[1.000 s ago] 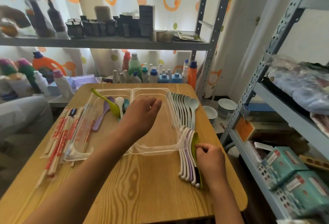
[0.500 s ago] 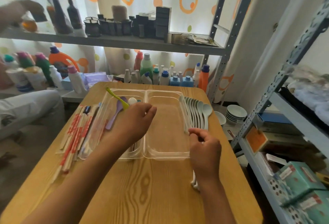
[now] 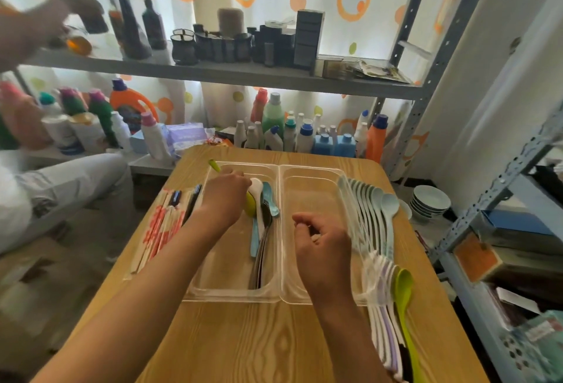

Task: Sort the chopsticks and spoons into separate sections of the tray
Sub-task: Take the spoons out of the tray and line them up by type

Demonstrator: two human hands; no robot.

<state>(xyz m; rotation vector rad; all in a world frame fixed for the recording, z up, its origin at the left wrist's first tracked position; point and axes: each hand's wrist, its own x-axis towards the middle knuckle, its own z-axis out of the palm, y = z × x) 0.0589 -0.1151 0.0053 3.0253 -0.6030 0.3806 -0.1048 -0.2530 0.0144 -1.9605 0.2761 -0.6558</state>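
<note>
Left grip: the left hand (image 3: 224, 199) reaches into the far end of the tray's left section, fingers curled round the yellow-green spoon (image 3: 250, 207) at its bowl; the exact finger contact is hidden by the back of the hand.
Right grip: the right hand (image 3: 323, 245) hovers over the near half of the right section, fingers curled and thumb tucked against them; whether it pinches anything is blurred, so I cannot tell.
Tray: one clear plastic tray (image 3: 280, 297) with two sections side by side, long axis running from the near counter edge to the far edge, set in the middle of the counter (image 3: 274, 349).
Left section: four spoons can be made out – the yellow-green one, a white spoon (image 3: 257, 190), a light blue spoon (image 3: 269, 199) and a dark spoon (image 3: 265, 239) beneath; their handles run mostly near-to-far along the section's right wall.
Right section: no utensil can be seen in it.
Pale spoons: a row of about eight pale blue-grey spoons (image 3: 380, 215) lies on the counter just beside the tray's right wall, overlapped, bowls toward the far edge.
Near-right spoons: a second overlapped bunch (image 3: 384, 306), roughly six, white and lilac, plus one lime spoon (image 3: 403, 288), toward the near right corner, bowls likewise to the far edge; blur prevents an exact count.
Chopsticks: a bundle of wrapped chopsticks (image 3: 158, 230), red-and-white sleeves with a few dark ones, along the left counter edge, lengthwise near-to-far; too overlapped to count.
</note>
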